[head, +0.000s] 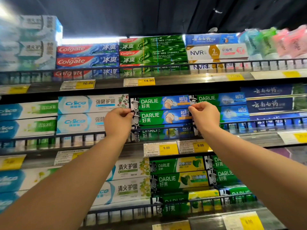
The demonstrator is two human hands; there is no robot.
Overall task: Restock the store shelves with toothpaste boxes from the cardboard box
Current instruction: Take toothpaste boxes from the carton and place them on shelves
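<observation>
Evidently this is a squaring-up move: two bare forearms rise from the bottom corners of the frame, passing green-and-yellow cartons [180, 180] on the lower shelf. At centre frame the left hand [118, 121] and right hand [206, 116] each pinch one end of a Darlie toothpaste box [159, 117] on the middle shelf [240, 140], fingers [128, 112] curled round its corners. The grip sits at the seam of the two top cartons, so I cannot tell which one is held. Taking both ends probably keeps the long, slim carton level and flush with its neighbours. It is glossy printed card with sharp edges, green running into blue. A dark wire rail [240, 122] along the lip stops the stack sliding out. Yellow price tags [168, 148] hang below. Higher up sit red-and-blue Colgate boxes [88, 61]. The cardboard supply box is out of view.
</observation>
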